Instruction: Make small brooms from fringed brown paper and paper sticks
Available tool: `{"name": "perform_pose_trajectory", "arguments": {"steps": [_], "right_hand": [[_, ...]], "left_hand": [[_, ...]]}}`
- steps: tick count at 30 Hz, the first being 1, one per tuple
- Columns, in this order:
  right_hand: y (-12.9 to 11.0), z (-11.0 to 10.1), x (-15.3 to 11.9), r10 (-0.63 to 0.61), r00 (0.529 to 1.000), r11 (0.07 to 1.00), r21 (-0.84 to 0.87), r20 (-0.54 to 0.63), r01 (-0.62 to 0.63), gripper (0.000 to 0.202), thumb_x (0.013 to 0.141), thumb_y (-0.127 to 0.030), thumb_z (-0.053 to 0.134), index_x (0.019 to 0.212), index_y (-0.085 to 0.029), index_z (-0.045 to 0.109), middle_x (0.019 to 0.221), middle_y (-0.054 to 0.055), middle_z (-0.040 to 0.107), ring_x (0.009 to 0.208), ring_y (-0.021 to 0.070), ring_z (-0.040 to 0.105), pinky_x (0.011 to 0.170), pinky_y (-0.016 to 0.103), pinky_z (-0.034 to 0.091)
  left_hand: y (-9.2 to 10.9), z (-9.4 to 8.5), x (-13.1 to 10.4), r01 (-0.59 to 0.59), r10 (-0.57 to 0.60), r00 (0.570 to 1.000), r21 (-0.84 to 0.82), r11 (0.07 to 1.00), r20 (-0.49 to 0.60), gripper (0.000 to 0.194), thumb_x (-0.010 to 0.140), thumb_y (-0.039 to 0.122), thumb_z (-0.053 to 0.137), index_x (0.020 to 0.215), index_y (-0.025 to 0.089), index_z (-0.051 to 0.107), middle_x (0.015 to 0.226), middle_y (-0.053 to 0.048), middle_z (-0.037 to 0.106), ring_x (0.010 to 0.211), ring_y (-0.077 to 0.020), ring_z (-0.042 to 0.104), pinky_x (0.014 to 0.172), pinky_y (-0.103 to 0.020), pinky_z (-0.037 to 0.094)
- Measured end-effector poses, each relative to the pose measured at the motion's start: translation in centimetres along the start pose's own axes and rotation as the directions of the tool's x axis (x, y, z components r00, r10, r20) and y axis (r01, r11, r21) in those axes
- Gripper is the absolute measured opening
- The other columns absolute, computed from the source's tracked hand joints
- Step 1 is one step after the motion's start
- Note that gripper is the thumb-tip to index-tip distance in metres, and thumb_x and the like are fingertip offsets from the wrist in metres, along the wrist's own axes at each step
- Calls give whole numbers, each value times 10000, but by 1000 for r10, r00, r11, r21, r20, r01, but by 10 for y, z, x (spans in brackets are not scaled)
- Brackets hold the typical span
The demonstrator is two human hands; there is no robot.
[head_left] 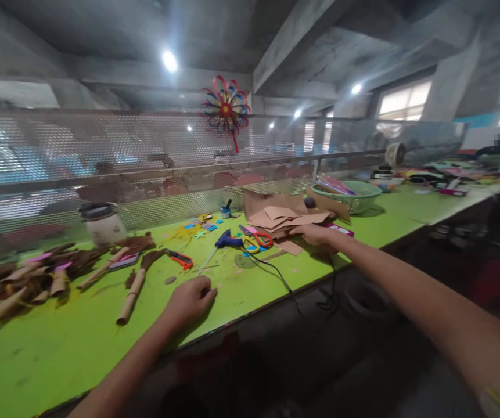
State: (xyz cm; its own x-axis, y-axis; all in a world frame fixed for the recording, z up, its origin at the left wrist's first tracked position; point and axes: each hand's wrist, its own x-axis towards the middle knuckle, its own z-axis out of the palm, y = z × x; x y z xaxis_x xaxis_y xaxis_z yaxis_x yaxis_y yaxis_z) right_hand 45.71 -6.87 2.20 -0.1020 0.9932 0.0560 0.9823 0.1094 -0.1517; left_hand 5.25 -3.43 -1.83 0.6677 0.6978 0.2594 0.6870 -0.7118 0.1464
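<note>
My left hand [191, 299] rests on the green tabletop near its front edge, curled into a loose fist with nothing visible in it. Out to the right, my right hand [315, 233] is at the pile of brown paper pieces [276, 217], its fingers closed on the edge of a sheet; the fingertips are partly hidden. Between the hands lie a blue glue gun [229, 239] with a glue stick and black cord, red-and-yellow-handled scissors [262, 239] and an orange utility knife [180, 259]. Left of my left hand lies a rolled brown paper tube [131, 296] with a frayed dark end.
More rolled paper tubes [14, 302] crowd the left, before a white tub [103, 223] with a dark rim. A green basket [354, 200] stands behind the paper. Perforated mesh [154, 157] runs along the back, with a flower pinwheel [226, 109] on it. The cord [282, 278] hangs over the front edge.
</note>
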Motion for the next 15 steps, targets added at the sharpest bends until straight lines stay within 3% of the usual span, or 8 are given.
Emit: {"name": "perform_pose_trajectory", "arguments": {"steps": [4,9,11,15], "right_hand": [[0,-20,1,-66,996,998,-3,62,66,549,652,-34,442,1130,-222,634,1233,30,586,1097,196,531,884,240,379],[-4,-36,-3,-66,974,993,-79,216,85,280,684,-185,510,884,-162,705,841,31,687,744,167,582,693,237,400],[-9,-35,-6,-51,969,991,-110,241,79,246,691,-260,528,819,-144,703,729,21,664,635,145,548,628,235,382],[-32,-19,-10,-4,966,978,-200,257,57,290,669,-318,559,833,-126,700,744,51,670,598,146,549,583,236,371]], "left_hand": [[-1,-1,0,17,-17,1000,-22,1000,1,294,807,387,399,597,184,438,603,-13,486,578,-149,425,550,-258,235],[-5,2,2,14,-15,1000,-55,998,-11,297,799,394,405,585,187,414,579,-2,457,566,-146,412,542,-256,227],[-7,3,3,9,-10,1000,-68,998,-10,303,797,399,407,580,188,411,575,0,454,565,-145,412,540,-255,227],[-9,4,4,5,-6,1000,-86,996,-15,314,798,409,406,574,189,404,573,3,453,566,-143,415,540,-254,233]]}}
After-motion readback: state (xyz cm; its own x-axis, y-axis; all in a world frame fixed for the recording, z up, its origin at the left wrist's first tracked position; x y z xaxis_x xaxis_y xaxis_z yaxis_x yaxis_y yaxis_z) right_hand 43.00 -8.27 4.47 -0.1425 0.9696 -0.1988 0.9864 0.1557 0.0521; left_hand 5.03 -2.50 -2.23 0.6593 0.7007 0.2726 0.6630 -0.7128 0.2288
